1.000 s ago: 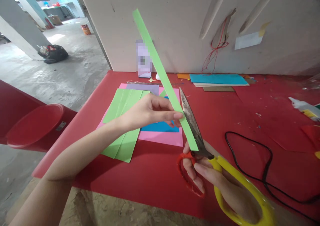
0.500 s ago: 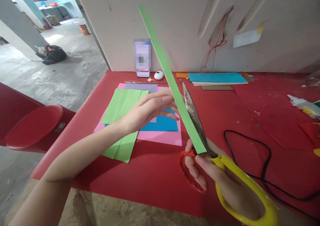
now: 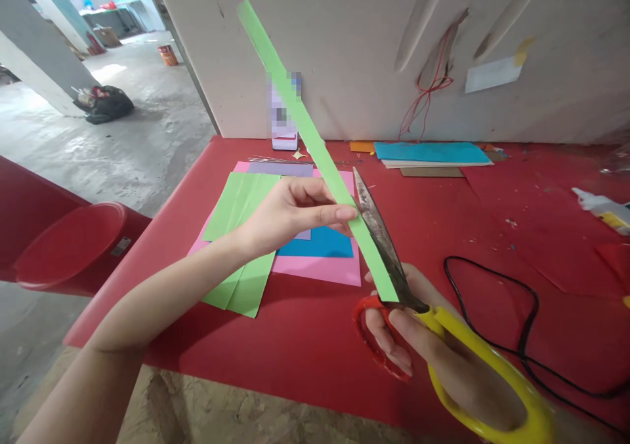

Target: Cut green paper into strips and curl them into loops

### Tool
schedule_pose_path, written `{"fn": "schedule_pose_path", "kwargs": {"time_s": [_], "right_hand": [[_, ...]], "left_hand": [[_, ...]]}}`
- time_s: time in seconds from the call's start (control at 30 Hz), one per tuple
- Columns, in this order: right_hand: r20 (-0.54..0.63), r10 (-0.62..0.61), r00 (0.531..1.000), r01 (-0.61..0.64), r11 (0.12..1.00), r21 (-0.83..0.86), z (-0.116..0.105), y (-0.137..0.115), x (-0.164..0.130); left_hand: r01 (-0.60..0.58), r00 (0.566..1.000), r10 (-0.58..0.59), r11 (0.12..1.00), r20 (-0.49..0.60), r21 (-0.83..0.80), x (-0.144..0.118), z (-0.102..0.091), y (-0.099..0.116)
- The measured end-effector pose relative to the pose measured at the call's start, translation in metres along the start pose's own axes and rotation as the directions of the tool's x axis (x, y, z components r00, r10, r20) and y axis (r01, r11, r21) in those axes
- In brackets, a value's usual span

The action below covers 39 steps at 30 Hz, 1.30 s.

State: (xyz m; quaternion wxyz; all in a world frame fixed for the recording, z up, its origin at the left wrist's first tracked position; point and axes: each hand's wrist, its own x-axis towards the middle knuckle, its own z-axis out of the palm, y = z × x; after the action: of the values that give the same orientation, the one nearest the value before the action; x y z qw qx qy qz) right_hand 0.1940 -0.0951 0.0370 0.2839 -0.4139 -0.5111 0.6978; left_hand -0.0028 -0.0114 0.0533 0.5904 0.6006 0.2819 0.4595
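Pinching green strip mid-length with left hand; long axis lying alongside scissors, gripped by right hand.

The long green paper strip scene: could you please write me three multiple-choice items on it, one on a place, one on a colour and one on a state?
1. Where does the flat stack of coloured paper sheets lie?
A. on the red table top
B. on the concrete floor
C. on the red plastic stool

2. What colours are the handles of the large steel scissors?
A. blue and black
B. yellow and red
C. both green

3. How is the long green paper strip held?
A. lying flat on the table
B. taped to the wall
C. pinched by the left hand, slanting up

Answers: 1 A, the sheets rest on the red surface; 2 B, the right hand grips a yellow loop and a red one; 3 C, the fingers clasp it in the air beside the blades.
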Motion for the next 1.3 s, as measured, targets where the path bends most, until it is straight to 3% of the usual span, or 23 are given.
{"fn": "schedule_pose_path", "kwargs": {"time_s": [0.27,0.63,1.1,1.2,1.3], "right_hand": [[0.03,-0.04,0.999,0.041,0.999,-0.032,-0.0015,0.0008,0.0002],[-0.007,-0.105,0.994,0.102,0.98,-0.17,-0.0016,0.002,0.0012],[-0.079,-0.136,0.988,0.111,0.958,-0.265,0.0002,-0.0023,0.0005],[-0.148,-0.077,0.986,0.035,0.964,-0.265,0.0012,-0.0017,0.0029],[-0.172,-0.06,0.983,0.022,0.976,-0.218,0.0006,0.005,0.0088]], "left_hand": [[0.016,1.0,-0.016,1.0,0.005,0.009,-0.0001,-0.0002,-0.003],[0.003,0.999,0.001,0.997,0.043,-0.079,0.0004,-0.0003,-0.0036],[-0.003,0.996,0.01,0.997,0.085,-0.077,0.0006,-0.0019,-0.0011],[-0.03,0.998,0.029,1.0,0.052,0.007,0.0022,-0.0041,0.0015],[-0.064,0.995,0.068,0.996,-0.074,0.055,0.0046,-0.0044,0.0044]]}}
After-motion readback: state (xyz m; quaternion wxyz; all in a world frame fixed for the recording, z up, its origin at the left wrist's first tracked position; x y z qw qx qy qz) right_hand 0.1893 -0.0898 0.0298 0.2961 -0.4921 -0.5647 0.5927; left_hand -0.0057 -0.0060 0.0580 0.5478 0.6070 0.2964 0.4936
